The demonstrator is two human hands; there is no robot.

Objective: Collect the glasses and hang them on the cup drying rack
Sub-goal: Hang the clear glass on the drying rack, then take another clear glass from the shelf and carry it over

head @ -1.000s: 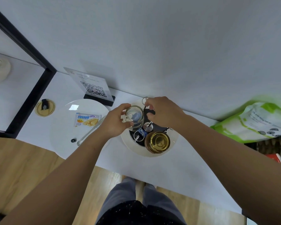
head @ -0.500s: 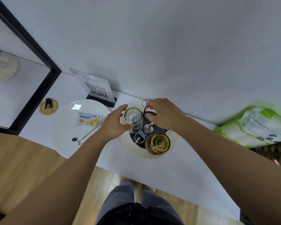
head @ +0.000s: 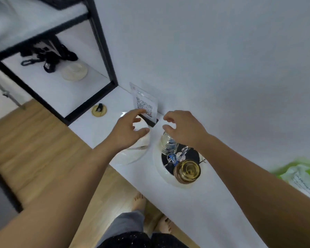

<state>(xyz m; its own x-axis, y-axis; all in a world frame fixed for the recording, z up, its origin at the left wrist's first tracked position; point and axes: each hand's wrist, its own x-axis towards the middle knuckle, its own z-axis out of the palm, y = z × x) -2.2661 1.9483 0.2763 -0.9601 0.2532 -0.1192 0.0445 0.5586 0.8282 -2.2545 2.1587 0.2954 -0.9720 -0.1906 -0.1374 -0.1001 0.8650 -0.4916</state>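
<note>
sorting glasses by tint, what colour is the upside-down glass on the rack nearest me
Amber-gold glass with a brownish rim, seen in the head view.

A clear stand-up sign (head: 145, 102) at the back of the worktop (head: 195, 203) carries a QR code, its small print too blurred to read. The green-and-white bag (head: 304, 178) at the right edge bears dark lettering, seemingly several words, none legible.

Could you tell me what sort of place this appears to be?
Probably a guest room or small café counter: a QR code stand against the wall, a cup drying rack with glasses, and a black-framed shelf.
</note>
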